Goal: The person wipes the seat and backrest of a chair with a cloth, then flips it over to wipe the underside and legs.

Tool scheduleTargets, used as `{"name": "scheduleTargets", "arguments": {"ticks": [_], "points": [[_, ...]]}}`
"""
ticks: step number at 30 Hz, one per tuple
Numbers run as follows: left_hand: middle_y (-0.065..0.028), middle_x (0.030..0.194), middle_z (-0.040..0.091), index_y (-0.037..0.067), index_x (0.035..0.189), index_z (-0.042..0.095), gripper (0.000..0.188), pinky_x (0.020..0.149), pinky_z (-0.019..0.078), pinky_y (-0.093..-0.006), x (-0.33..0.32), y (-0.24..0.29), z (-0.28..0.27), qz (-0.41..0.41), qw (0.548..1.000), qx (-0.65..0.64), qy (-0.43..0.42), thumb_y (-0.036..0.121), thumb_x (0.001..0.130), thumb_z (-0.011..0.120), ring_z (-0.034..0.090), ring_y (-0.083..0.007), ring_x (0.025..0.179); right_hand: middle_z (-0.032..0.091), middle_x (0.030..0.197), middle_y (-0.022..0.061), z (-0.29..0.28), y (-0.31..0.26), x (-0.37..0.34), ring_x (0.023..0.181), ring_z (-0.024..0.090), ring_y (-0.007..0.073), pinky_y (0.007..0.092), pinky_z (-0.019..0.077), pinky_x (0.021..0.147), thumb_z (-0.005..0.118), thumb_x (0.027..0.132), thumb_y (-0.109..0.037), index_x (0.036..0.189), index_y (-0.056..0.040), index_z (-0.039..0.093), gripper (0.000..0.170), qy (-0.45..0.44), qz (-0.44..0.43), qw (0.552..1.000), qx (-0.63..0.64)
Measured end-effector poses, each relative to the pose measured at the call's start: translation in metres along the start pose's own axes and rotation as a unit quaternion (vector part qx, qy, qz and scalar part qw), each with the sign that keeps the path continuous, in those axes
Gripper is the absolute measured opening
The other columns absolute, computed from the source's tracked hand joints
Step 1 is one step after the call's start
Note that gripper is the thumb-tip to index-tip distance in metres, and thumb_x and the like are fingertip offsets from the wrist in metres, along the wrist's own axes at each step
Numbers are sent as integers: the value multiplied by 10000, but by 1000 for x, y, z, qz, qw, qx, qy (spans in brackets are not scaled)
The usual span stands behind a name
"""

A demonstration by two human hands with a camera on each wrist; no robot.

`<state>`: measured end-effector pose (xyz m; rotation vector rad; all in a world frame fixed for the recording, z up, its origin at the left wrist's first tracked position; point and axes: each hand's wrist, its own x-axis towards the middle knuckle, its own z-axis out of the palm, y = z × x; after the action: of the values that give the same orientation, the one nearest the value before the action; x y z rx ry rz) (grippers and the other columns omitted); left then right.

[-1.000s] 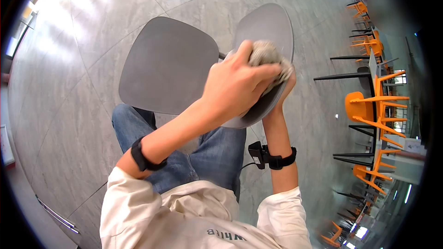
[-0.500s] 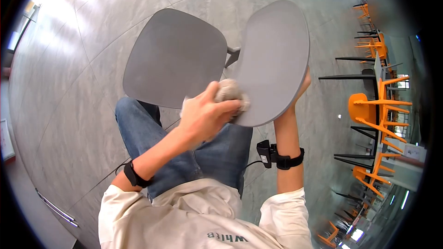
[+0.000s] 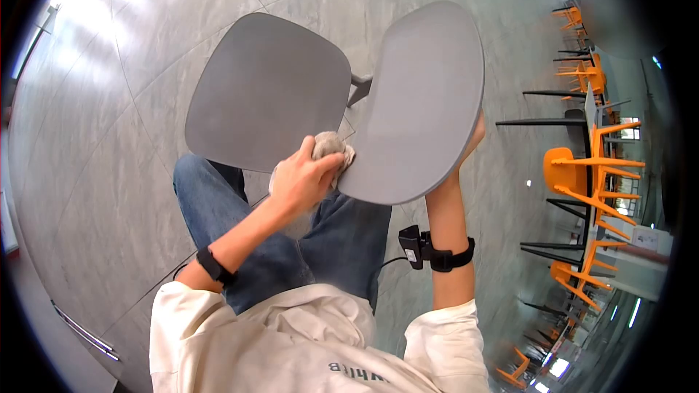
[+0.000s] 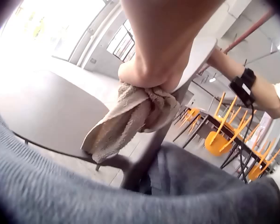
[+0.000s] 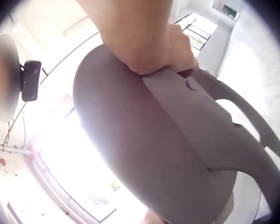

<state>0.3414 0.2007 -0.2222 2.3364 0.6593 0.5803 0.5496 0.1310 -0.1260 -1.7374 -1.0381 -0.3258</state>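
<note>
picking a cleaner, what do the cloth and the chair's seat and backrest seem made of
Cloth: probably matt terry cotton, from its fuzzy, nubby surface. Seat and backrest: likely satin moulded plastic, being smooth and evenly grey, though painted wood is possible.

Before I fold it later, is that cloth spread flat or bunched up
Bunched up. The cloth is crumpled in the left hand, and the left wrist view shows loose, uneven folds.

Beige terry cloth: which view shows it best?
The left wrist view: the beige terry cloth hangs large, its folds plain below the left hand. The head view shows it small, bunched in that hand's fingers; the right wrist view, at most an unclear pale patch at the bottom edge.
</note>
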Motion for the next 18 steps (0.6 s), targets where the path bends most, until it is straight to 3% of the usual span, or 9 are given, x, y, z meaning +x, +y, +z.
{"name": "scheduleTargets", "arguments": {"ticks": [4, 7, 10, 11, 13, 14, 15, 16, 18], "points": [[-87, 872, 486, 259, 1039, 737, 359, 557, 520, -371, 6, 33, -21, 70, 993, -56, 78, 106, 715, 755, 593, -253, 683, 616, 850, 43, 1, 2, -1, 763, 616, 134, 276, 508, 663, 621, 900, -107, 946, 36, 585, 154, -16, 15, 1000, 7], [-89, 850, 489, 244, 1017, 740, 357, 557, 509, -353, 43, 77, -53, 140, 978, -107, 112, 70, 704, 748, 580, -244, 666, 622, 879, 36, 2, -6, -4, 784, 621, 136, 286, 527, 692, 558, 936, -131, 955, 4, 589, 140, -2, 147, 977, 154], [-93, 850, 497, 240, 996, 741, 300, 546, 499, -351, 91, 90, -44, 176, 964, -107, 165, 94, 734, 733, 586, -254, 648, 625, 917, 28, 3, -16, 3, 815, 623, 131, 295, 546, 720, 467, 980, -174, 977, -35, 595, 189, 11, 259, 910, 325], [-96, 854, 501, 240, 987, 741, 279, 545, 497, -352, 108, 92, -39, 180, 961, -103, 183, 103, 745, 728, 589, -260, 644, 617, 982, 39, 3, -13, 2, 889, 615, 135, 295, 545, 773, 374, 1013, -238, 1031, -51, 599, 294, 1, 280, 902, 330], [-105, 864, 509, 242, 966, 739, 237, 543, 497, -360, 144, 93, -30, 185, 954, -95, 216, 119, 764, 717, 597, -279, 642, 603, 1043, 50, 6, -28, 11, 958, 597, 142, 290, 530, 829, 344, 1024, -258, 1099, -48, 593, 335, 26, 362, 776, 516], [-110, 870, 513, 243, 956, 739, 217, 543, 497, -364, 161, 91, -24, 186, 951, -91, 232, 127, 774, 711, 601, -288, 642, 593, 1074, 55, 6, -30, 11, 1006, 583, 145, 288, 514, 871, 316, 1031, -274, 1139, -49, 590, 370, 21, 353, 790, 501], [-112, 895, 523, 242, 935, 738, 191, 550, 509, -377, 179, 87, -17, 170, 956, -71, 229, 138, 780, 699, 617, -287, 687, 598, 1062, 57, 7, -25, 9, 975, 594, 141, 285, 529, 834, 328, 1034, -250, 1135, -34, 584, 350, 43, 345, 815, 465], [-115, 921, 533, 242, 914, 737, 167, 558, 521, -390, 198, 82, -11, 155, 960, -49, 228, 148, 785, 687, 633, -285, 732, 599, 1058, 61, 7, -18, 5, 960, 597, 138, 282, 537, 818, 336, 1035, -239, 1139, -23, 575, 339, 35, 305, 881, 361], [-157, 943, 538, 200, 926, 703, 107, 586, 526, -431, 214, 78, -10, 141, 965, -50, 217, 176, 849, 632, 634, -320, 745, 602, 1050, 66, 4, -12, 1, 933, 603, 133, 278, 550, 797, 348, 1035, -222, 1138, -7, 568, 325, 13, 251, 939, 236]]}}
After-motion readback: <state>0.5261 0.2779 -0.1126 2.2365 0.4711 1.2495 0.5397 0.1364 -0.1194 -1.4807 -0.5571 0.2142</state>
